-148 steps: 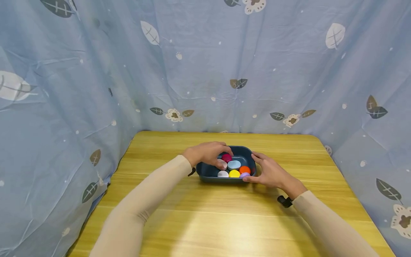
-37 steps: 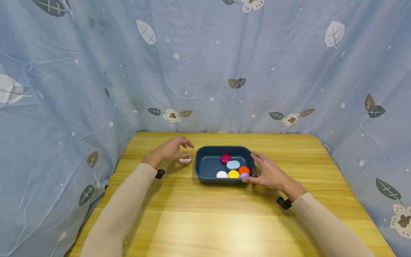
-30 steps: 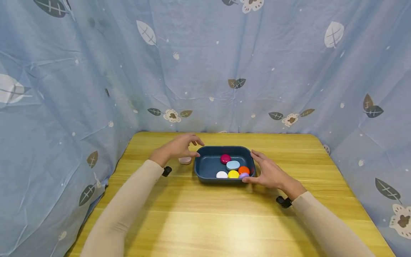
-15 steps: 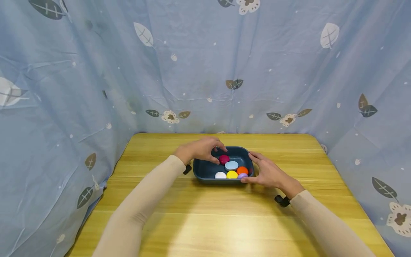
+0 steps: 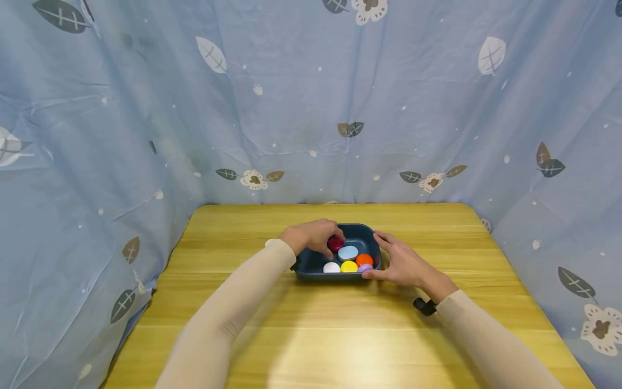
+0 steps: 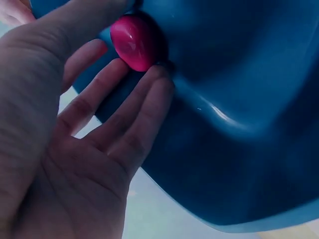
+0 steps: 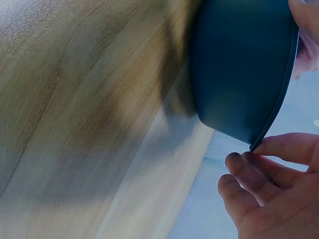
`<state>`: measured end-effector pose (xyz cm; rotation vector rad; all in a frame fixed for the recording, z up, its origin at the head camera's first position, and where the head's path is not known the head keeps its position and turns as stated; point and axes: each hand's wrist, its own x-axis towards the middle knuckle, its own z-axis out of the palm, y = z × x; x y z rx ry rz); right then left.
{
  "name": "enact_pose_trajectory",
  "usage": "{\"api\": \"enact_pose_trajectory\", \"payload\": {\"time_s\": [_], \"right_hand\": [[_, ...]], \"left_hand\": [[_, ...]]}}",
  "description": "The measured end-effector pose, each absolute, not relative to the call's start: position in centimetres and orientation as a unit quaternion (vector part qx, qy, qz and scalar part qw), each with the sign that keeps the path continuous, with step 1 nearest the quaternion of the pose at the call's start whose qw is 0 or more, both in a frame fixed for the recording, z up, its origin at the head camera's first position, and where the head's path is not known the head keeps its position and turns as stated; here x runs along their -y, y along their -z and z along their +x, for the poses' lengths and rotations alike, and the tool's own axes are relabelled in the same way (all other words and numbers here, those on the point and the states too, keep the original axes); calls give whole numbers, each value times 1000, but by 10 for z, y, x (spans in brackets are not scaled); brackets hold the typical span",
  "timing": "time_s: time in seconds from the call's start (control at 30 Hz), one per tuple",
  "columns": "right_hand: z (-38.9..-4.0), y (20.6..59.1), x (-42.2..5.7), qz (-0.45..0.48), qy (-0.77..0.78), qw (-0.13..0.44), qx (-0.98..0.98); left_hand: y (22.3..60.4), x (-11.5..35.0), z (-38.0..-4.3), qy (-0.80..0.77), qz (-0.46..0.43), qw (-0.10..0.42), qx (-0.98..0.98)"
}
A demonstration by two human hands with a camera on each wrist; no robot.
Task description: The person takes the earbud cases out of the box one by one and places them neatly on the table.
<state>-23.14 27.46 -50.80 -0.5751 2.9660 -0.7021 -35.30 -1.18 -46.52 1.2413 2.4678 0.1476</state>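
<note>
I see the left hand (image 5: 313, 236) back in the dark container (image 5: 320, 277) near the far edge of the table (image 5: 340, 319), narrowed round the magenta piece (image 5: 335, 245), which now seems the one being worked, while the right hand (image 5: 402, 265) grips the container's right end.

There are 1 left hand (image 5: 312, 236), 1 right hand (image 5: 405, 265), 1 table (image 5: 340, 329) and 1 box (image 5: 316, 277). Inside are 6 pieces: 1 red piece (image 5: 335, 245), 1 blue piece (image 5: 347, 253), 1 orange piece (image 5: 365, 260), 1 yellow piece (image 5: 349, 267), 1 white piece (image 5: 331, 268), 1 purple piece (image 5: 365, 267). Outside is 1 pale piece (image 5: 271, 242).
</note>
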Motion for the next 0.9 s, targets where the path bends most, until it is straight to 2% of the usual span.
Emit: {"api": "enact_pose_trajectory", "payload": {"time_s": [0.17,0.63,0.9], "right_hand": [[-232,509,-276,-184,230,15,-955],[-229,514,-275,-187,233,18,-954],[-230,510,-276,-186,218,12,-958]], "left_hand": [[466,11,-351,-28,449,169,-877],[476,7,-350,-21,449,160,-879],[467,12,-351,-50,438,160,-883]]}}
